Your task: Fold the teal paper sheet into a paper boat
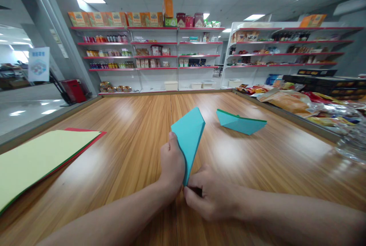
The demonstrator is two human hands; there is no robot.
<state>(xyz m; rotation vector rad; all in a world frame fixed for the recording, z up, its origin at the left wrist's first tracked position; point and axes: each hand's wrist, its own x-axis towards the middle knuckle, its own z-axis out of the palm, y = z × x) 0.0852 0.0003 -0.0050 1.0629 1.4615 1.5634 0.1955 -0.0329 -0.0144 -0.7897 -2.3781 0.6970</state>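
A folded piece of turquoise paper (190,133) is held up at a slant above the table. My left hand (172,162) is closed round its left side, thumb pressed along the near face and the other fingers hidden. At the paper's lower tip, my right hand (210,190) pinches with thumb and forefinger. To the right, apart from both hands, a folded turquoise paper boat (241,123) with a green upper edge lies on the wooden table (137,131).
Coloured paper sheets (48,154), pale yellow on top with green and red beneath, lie at the left. Snack bags (288,99) and clear plastic (353,143) sit along the right, beside dark boxes (328,84). Stocked shelves (153,55) stand behind the table.
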